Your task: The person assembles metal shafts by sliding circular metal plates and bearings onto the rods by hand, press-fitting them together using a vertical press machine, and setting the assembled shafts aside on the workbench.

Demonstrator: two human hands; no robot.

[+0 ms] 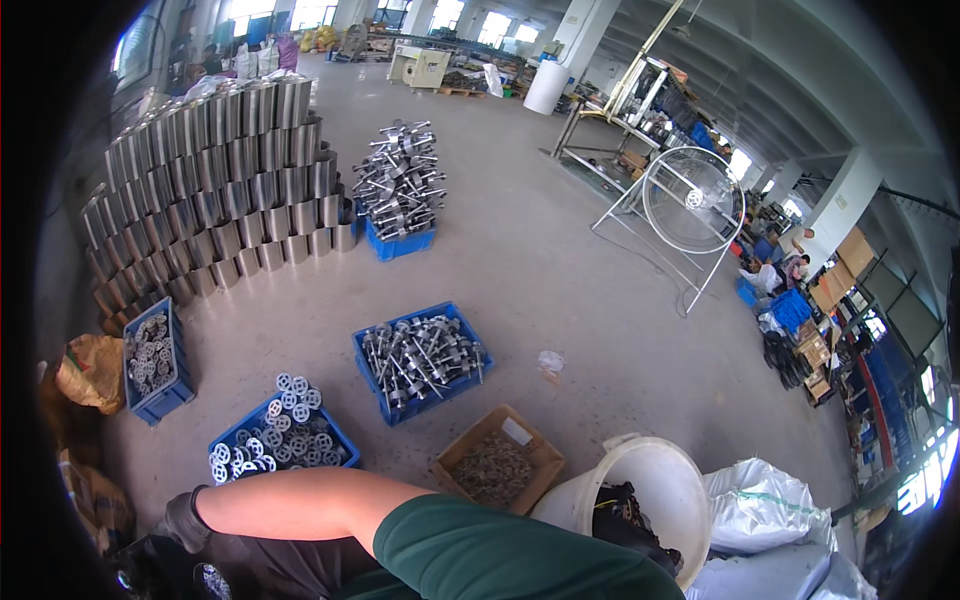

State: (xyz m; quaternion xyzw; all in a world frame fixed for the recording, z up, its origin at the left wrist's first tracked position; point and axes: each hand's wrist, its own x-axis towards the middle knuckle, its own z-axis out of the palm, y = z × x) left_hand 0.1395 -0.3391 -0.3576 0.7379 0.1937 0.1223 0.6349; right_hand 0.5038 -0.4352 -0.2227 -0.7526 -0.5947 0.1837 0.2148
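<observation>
My right arm, in a dark green sleeve, reaches across the bottom of the view toward the lower left. At its end my right hand (186, 521) wears a dark grey glove and hangs down beside a dark machine part (150, 565). Its fingers are too dim to make out, so whether it holds anything is unclear. A shiny ribbed metal piece (211, 581) shows just below and to the right of the glove. Beyond the forearm is a blue crate (347, 447) heaped with round spoked metal discs (285, 425). My left hand is out of view.
Blue crates of shafted metal rotors (425, 355) stand ahead, with stacked metal cylinders (215, 190) far left. A crate of discs (150, 350) is at left. Nearby right are a cardboard box (545, 455), white bucket (680, 480) and white sacks (765, 505). A round fan (693, 200) stands beyond.
</observation>
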